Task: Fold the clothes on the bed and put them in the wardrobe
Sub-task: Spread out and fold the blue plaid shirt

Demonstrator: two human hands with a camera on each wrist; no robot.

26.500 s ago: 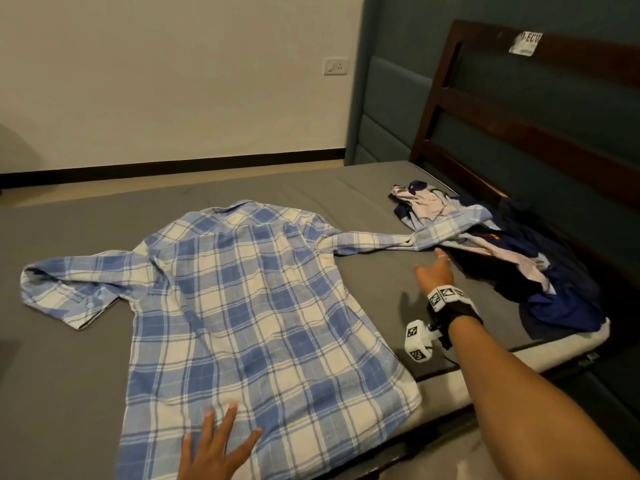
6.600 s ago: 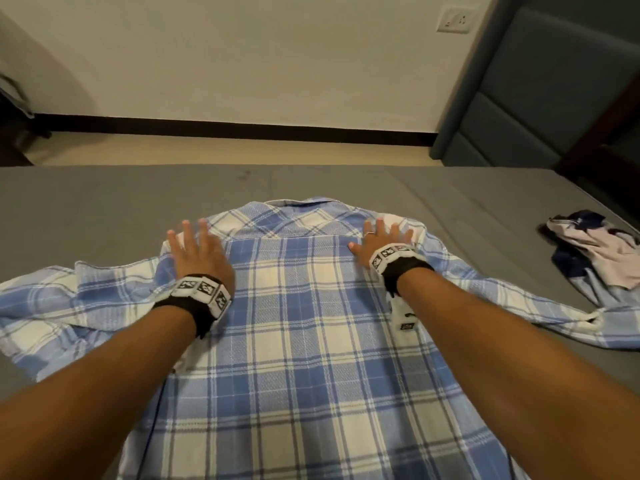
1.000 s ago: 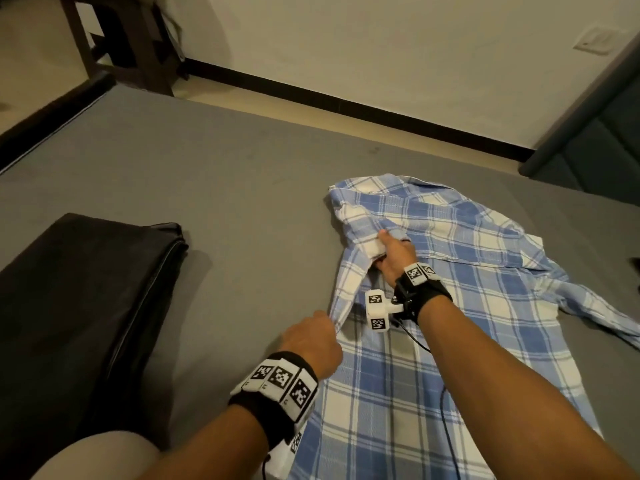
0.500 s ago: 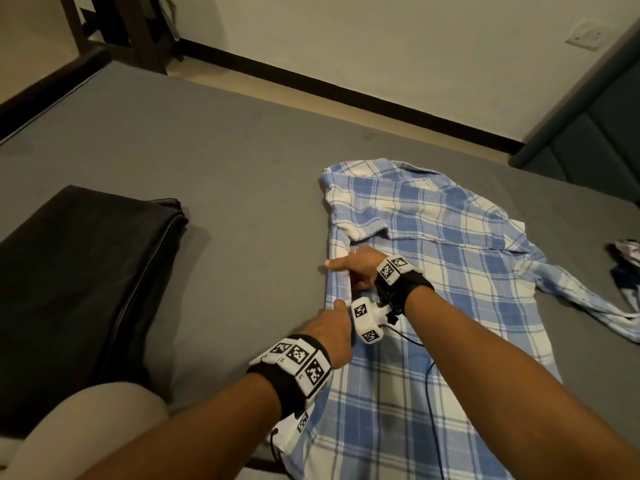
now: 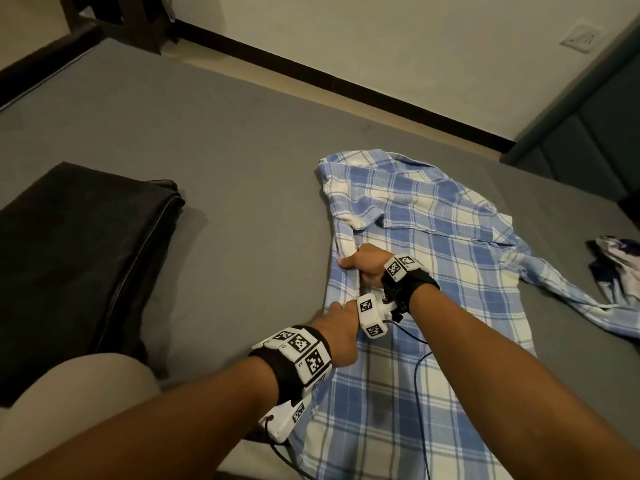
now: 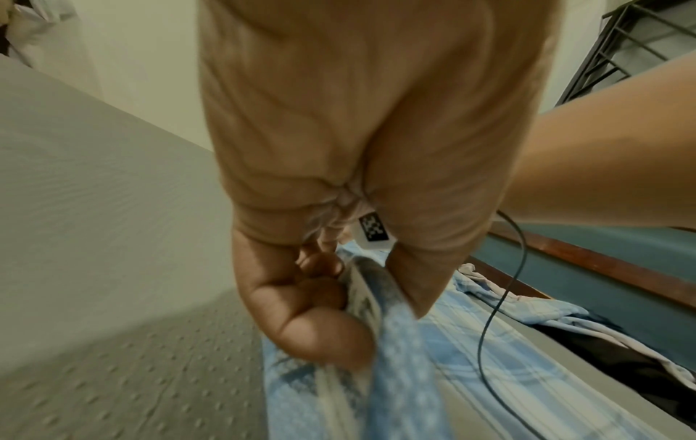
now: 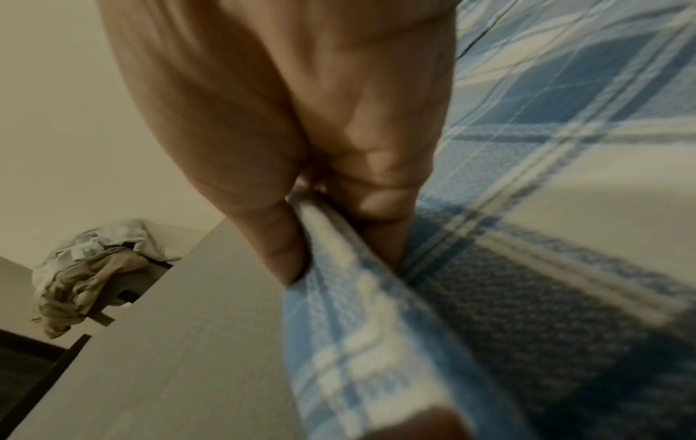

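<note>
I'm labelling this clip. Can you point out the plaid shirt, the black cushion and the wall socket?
plaid shirt [image 5: 450, 244]: head view, upper back panel.
black cushion [image 5: 76, 244]: head view, middle of its top face.
wall socket [image 5: 582, 37]: head view, centre of the plate.

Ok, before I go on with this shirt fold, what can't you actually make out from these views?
- Left hand fingertips: in the head view, hidden behind the right wrist's marker block.
- Plaid shirt hem: cut off by the head view's bottom edge.
- Pile of clothes: cut off at the head view's right edge.
- Shirt weave near the right hand: blurred in the right wrist view.
- Wardrobe: in no view.
</note>
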